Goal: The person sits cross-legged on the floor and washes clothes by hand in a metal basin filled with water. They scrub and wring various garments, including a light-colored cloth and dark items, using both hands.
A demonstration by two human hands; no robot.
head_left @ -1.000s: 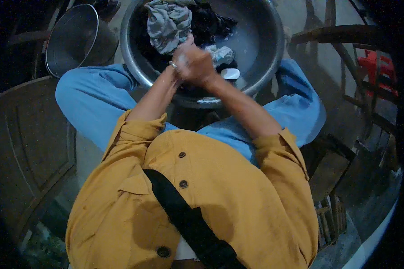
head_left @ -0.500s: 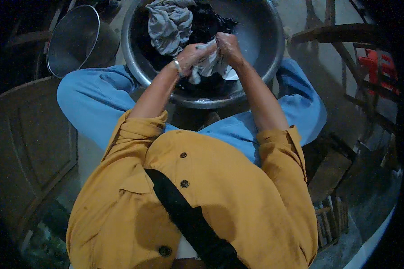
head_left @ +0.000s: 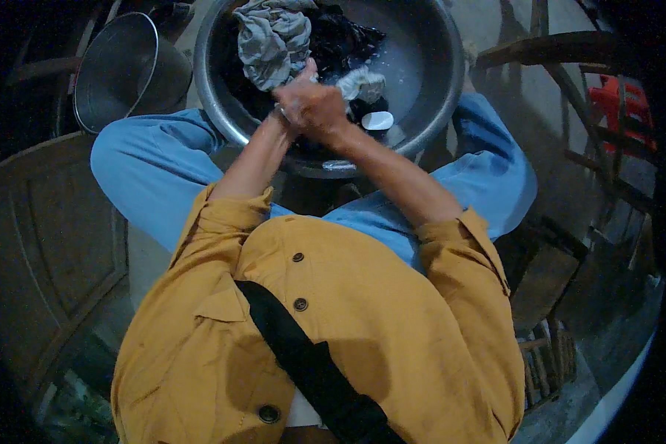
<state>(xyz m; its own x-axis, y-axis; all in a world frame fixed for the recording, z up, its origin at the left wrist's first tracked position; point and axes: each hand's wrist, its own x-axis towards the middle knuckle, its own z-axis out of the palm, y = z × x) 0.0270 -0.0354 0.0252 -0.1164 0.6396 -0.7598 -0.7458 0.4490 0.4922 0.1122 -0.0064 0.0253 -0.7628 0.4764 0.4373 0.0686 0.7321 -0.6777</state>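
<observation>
My hands meet over the near left part of a large metal basin (head_left: 451, 74). The right hand (head_left: 320, 111) crosses over the left and looks closed around it near the wrist, its fingertips hidden. My left hand (head_left: 302, 78), with a bracelet at its wrist, is mostly covered; a stretched-out finger or thumb points away from me. A wet white cloth (head_left: 364, 85) lies bunched just right of the hands, touched by neither. Nearer me sits a white oval piece, probably soap (head_left: 377, 120). Beyond the hands are a grey bunched cloth (head_left: 270, 44) and dark wet cloth (head_left: 348, 37).
Shallow water with suds shows inside the basin, which stands between my bent knees. A metal bucket (head_left: 118, 74) is at the left. A wooden panel (head_left: 59, 244) stands left of me. On the right are a wooden chair (head_left: 551, 52) and a red plastic thing (head_left: 621, 111).
Both hands have let go of the white cloth, which now lies in the basin. My right hand has moved left across onto my left hand. The white oval piece is now fully exposed.
</observation>
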